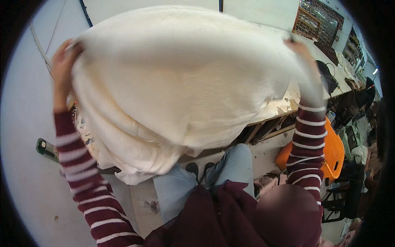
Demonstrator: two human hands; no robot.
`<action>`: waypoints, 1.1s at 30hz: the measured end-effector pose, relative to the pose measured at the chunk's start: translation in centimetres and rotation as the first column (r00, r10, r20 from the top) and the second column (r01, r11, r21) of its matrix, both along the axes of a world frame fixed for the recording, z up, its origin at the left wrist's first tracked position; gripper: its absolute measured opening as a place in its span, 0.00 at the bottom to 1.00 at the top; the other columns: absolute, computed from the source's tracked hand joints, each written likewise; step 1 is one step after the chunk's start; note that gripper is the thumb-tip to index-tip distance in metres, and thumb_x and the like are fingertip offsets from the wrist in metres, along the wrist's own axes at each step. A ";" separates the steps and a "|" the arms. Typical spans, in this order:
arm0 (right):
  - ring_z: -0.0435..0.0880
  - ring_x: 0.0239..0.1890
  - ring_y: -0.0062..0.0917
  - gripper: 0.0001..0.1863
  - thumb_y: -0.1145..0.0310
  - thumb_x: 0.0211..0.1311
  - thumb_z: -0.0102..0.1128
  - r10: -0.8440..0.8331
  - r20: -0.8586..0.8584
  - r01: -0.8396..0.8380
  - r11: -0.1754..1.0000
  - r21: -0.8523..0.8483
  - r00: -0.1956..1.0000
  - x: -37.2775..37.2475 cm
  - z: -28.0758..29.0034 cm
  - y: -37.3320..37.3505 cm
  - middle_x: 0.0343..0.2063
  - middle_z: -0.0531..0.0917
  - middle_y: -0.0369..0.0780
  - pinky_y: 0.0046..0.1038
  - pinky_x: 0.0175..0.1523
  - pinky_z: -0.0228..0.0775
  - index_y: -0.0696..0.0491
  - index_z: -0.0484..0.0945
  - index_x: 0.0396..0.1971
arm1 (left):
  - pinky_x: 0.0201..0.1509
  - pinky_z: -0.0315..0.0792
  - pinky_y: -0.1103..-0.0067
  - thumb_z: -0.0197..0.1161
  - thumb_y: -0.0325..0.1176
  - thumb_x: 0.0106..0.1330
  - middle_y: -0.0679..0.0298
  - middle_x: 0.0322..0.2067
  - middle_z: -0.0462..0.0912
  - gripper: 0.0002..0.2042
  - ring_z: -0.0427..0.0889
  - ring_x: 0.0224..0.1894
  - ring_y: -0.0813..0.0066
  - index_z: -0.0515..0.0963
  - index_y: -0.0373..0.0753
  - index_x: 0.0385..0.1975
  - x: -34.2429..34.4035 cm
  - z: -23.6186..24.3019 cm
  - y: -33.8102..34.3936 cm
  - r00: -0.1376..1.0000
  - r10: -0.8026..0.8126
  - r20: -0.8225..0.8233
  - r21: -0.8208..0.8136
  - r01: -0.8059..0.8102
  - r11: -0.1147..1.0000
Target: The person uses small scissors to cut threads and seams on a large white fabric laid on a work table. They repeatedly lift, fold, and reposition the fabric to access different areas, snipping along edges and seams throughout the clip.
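Note:
A large piece of cream-white cloth [189,78] is spread wide between my two raised hands, billowing over the worktable. Its lower part hangs in folds off the table's near edge, just above my knees. At the far left my left hand [63,61] is closed on the cloth's upper left corner. My right hand [300,49], smeared by motion, grips the upper right edge with its fingers bent round it. Most of the tabletop lies hidden under the cloth.
The pale worktable [284,106] runs to the right, with a dark cap-like item [327,76] on it. An orange plastic basket [333,150] stands on the floor at right. A green bottle-like object [46,149] is at left. Shelves [317,20] fill the back right.

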State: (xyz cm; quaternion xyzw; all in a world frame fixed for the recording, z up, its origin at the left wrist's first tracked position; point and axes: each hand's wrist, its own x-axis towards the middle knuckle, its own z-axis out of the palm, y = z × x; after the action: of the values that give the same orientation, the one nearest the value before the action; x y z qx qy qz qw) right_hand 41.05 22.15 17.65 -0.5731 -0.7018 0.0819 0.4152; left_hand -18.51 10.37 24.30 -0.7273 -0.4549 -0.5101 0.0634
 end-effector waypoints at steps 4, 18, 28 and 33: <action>0.75 0.13 0.30 0.31 0.44 0.57 0.60 0.054 0.338 0.118 0.876 -0.469 0.940 -1.5 -10.9 2.1 0.14 0.78 0.46 0.32 0.21 0.70 0.64 0.81 0.23 | 0.59 0.68 0.67 0.66 0.42 0.59 0.53 0.50 0.79 0.21 0.76 0.54 0.54 0.78 0.41 0.50 4.1 -7.5 8.0 0.831 0.340 -0.440 -0.035 -0.394 0.918; 0.84 0.42 0.37 0.22 0.52 0.59 0.62 -0.469 0.142 0.462 0.883 0.082 0.872 0.8 -18.2 -0.6 0.40 0.84 0.46 0.36 0.44 0.74 0.52 0.81 0.46 | 0.69 0.51 0.65 0.60 0.36 0.64 0.54 0.54 0.76 0.17 0.67 0.62 0.56 0.76 0.37 0.52 7.2 -22.2 -8.9 0.933 0.318 0.169 -0.437 -0.218 0.872; 0.82 0.49 0.31 0.23 0.59 0.53 0.69 0.647 -0.103 -0.635 0.762 0.128 0.756 -27.1 -14.1 -8.9 0.47 0.82 0.42 0.28 0.52 0.72 0.51 0.80 0.49 | 0.67 0.51 0.63 0.68 0.41 0.56 0.54 0.58 0.69 0.32 0.61 0.64 0.54 0.66 0.36 0.59 12.9 -24.8 -12.5 0.723 0.691 0.022 -0.134 -0.683 0.718; 0.84 0.38 0.29 0.16 0.65 0.53 0.66 0.708 -0.195 -0.731 0.676 -0.093 0.679 -30.7 -12.2 -6.6 0.35 0.86 0.43 0.27 0.44 0.73 0.56 0.83 0.41 | 0.63 0.56 0.65 0.63 0.36 0.62 0.57 0.49 0.73 0.16 0.66 0.57 0.60 0.74 0.33 0.46 11.2 -26.5 -14.9 0.683 0.729 -0.030 -0.185 -0.721 0.668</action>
State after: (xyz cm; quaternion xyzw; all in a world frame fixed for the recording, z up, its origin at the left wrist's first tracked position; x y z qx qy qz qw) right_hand 10.34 15.54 5.45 -0.2745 -0.8299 0.3367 0.3500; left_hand -7.29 -4.51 -2.17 -0.4772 -0.7520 -0.4160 0.1837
